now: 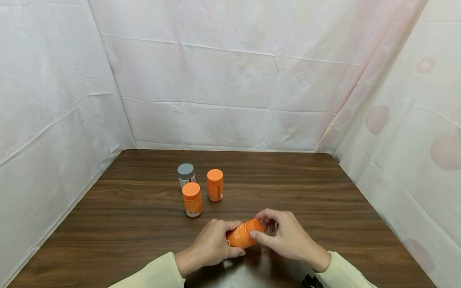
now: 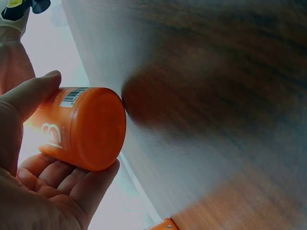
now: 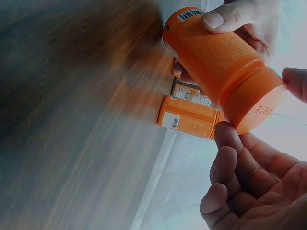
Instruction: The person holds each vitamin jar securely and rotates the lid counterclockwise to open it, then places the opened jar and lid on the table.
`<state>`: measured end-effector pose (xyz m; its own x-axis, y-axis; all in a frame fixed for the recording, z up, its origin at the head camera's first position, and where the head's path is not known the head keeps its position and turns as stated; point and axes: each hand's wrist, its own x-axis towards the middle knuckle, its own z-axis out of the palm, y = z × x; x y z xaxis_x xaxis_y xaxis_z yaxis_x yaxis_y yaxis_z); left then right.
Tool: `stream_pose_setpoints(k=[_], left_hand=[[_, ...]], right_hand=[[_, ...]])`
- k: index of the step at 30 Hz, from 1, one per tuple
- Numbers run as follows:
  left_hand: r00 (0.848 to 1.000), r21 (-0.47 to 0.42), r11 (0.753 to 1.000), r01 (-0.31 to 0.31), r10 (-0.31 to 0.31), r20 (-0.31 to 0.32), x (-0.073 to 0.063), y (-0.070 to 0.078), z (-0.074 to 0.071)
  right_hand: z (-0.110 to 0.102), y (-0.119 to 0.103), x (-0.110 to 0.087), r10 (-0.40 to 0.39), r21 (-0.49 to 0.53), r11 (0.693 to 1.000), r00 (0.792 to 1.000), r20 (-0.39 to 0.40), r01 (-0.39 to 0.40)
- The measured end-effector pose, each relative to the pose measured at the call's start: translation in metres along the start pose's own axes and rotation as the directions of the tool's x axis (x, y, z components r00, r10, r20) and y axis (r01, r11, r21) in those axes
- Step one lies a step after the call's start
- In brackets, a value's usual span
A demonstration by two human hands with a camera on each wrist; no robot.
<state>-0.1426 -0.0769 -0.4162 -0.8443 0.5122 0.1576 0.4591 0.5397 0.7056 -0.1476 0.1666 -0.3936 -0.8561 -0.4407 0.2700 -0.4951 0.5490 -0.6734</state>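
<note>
My left hand (image 1: 210, 245) grips an orange pill bottle (image 1: 237, 237) round its body, tilted with its orange cap (image 1: 255, 229) up and to the right. Thumb and fingertips of my right hand (image 1: 288, 238) pinch that cap at its rim. Printed marks show on the cap top (image 3: 263, 109) in the right wrist view. The left wrist view shows the bottle's round base (image 2: 100, 129) close over the table, with a barcode label (image 2: 73, 97) on its side. The left palm is partly hidden behind the bottle.
Farther back on the dark wood table (image 1: 288, 184) stand three upright bottles: an orange one (image 1: 192, 202) in front, another orange one (image 1: 215, 186) behind to its right, and a grey-capped one (image 1: 185, 172) partly hidden. White patterned sheets (image 1: 230, 80) hang round the table.
</note>
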Motion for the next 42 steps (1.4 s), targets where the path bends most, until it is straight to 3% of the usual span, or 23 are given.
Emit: stream_pose_setpoints(k=[18, 32, 42], left_hand=[[1.000, 0.006, 1.000, -0.017, 0.017, -0.005, -0.0006, -0.0007, 0.0002], [1.000, 0.016, 1.000, -0.008, 0.008, -0.002, -0.0003, -0.0012, 0.0002], [1.000, 0.012, 1.000, -0.015, 0.015, 0.003, -0.0010, -0.0012, -0.0010]], right_hand=[[-0.0023, -0.0008, 0.0007, -0.102, -0.036, 0.994, 0.995, 0.017, 0.103], [-0.0042, 0.0006, -0.0001, -0.238, -0.018, 0.971, 0.971, 0.000, 0.238], [-0.0054, 0.0004, 0.0001, -0.270, 0.002, 0.963, 0.963, 0.016, 0.270]])
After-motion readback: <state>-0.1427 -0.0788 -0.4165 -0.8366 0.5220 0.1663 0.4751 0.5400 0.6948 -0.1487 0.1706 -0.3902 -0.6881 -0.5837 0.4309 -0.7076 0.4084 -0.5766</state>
